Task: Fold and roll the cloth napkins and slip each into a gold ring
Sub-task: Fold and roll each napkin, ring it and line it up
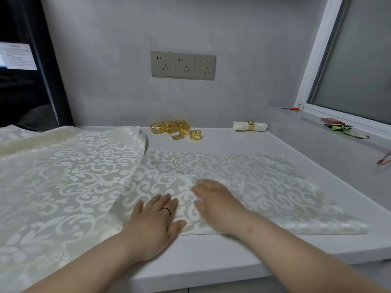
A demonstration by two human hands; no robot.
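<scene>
A folded cream damask napkin (264,182) lies flat on the white counter (222,256) in front of me. My left hand (155,218) rests flat on its near left part, fingers straight, a ring on one finger. My right hand (213,199) lies flat on the napkin's middle, slightly blurred. A stack of unfolded napkins (63,176) covers the counter's left side. Several loose gold rings (175,129) sit in a heap at the back. One rolled napkin in a gold ring (249,126) lies at the back right.
Three wall sockets (183,64) are on the grey wall behind. A red-handled tool (293,108) and a small plastic sprig (340,127) lie on the window ledge at the right. A dark cabinet (27,70) stands at the far left.
</scene>
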